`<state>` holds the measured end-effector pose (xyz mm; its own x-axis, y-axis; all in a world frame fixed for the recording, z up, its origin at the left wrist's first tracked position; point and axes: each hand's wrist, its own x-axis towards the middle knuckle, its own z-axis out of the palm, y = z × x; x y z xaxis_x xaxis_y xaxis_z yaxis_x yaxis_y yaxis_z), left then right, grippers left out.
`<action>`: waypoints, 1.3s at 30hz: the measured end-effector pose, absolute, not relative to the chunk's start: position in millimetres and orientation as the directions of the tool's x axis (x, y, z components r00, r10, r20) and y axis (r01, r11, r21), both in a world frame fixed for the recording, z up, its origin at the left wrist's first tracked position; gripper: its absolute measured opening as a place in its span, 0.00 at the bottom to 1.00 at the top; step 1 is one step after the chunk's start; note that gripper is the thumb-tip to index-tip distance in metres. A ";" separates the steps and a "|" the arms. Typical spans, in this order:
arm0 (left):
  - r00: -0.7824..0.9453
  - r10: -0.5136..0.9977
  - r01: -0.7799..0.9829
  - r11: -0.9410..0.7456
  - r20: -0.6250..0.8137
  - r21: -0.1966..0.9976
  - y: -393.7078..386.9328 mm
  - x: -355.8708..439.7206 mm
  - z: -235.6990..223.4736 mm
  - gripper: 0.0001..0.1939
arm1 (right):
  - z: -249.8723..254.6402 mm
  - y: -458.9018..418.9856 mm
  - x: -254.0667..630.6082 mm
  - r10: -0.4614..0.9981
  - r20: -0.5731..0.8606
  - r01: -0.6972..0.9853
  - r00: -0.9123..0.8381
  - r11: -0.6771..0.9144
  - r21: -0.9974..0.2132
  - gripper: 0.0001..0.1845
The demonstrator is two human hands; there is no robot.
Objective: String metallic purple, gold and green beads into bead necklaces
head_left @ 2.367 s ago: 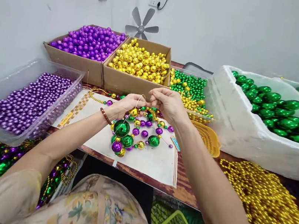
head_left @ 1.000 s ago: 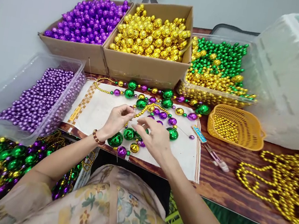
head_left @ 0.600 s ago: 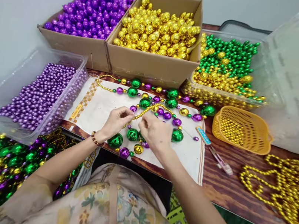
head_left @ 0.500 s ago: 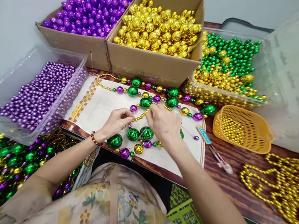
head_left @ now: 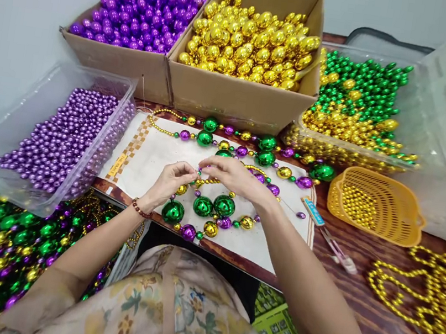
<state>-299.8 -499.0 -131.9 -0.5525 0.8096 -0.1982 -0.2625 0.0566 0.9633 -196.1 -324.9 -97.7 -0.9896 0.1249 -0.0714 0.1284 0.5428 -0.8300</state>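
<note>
My left hand (head_left: 171, 180), with a brown bead bracelet at the wrist, pinches a bead necklace (head_left: 224, 205) between thumb and index finger. My right hand (head_left: 235, 178) reaches in from the other side, its fingertips meeting the left ones at a small bead on the strand; its fingers partly hide the pinch. The necklace curls below both hands on a white cloth (head_left: 154, 151), mixing large green, gold and purple beads with small ones. Behind the hands lies a second bead strand (head_left: 265, 158).
Cardboard boxes of purple beads (head_left: 146, 10) and gold beads (head_left: 246, 36) stand at the back. Clear tubs hold small purple beads (head_left: 68, 138) and green and gold beads (head_left: 360, 92). Rightward are an orange basket (head_left: 400, 216), pink-handled snips (head_left: 339, 248) and gold bead chains (head_left: 438, 294).
My right hand has come down from its raised fist and moved left to meet my left hand, its fingers now extended. The view has shifted slightly.
</note>
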 end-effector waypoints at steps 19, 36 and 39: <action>-0.488 0.825 -0.483 0.015 -0.284 0.876 -494.6 -306.8 -129.4 0.18 | -133.4 -343.4 -167.3 0.371 0.012 0.218 -0.929 0.572 -0.790 0.09; -0.438 0.858 -0.439 0.054 -0.266 0.897 -489.7 -325.9 -130.1 0.18 | -95.2 -333.9 -230.1 0.232 0.055 0.132 -0.971 0.715 -0.687 0.18; -0.419 0.859 -0.483 0.065 -0.296 0.873 -493.3 -329.3 -130.5 0.18 | -110.9 -329.7 -215.3 0.089 -0.019 0.062 -0.996 0.518 -0.853 0.15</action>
